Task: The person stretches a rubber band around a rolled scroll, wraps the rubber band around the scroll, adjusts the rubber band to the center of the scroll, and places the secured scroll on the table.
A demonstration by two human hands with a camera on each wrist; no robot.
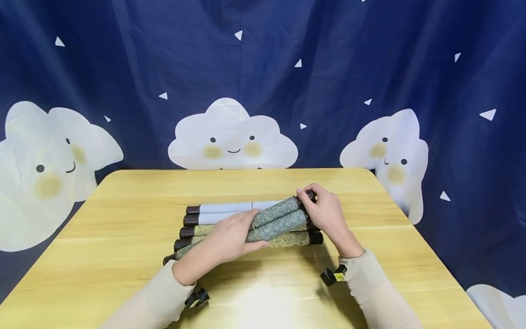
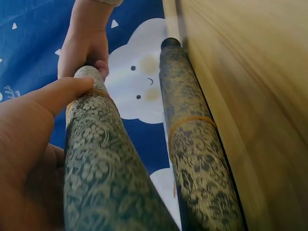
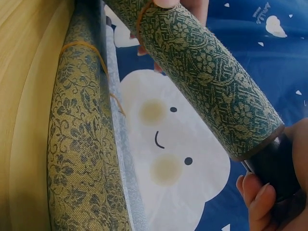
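A green patterned scroll, two rolls lying side by side, is held up at a slant with its right end raised. My left hand grips it near the middle, thumb on top in the left wrist view. At its raised end my right hand holds the dark end knob. A band circles the green cloth near the left fingers. Beneath lies a yellow-gold scroll with dark ends, wrapped by a thin orange rubber band. Behind it, a pale blue scroll is partly covered by my hand and the green scroll.
Everything lies on a light wooden table. A dark blue curtain with white smiling clouds hangs behind the table's far edge. Small black devices sit at both wrists.
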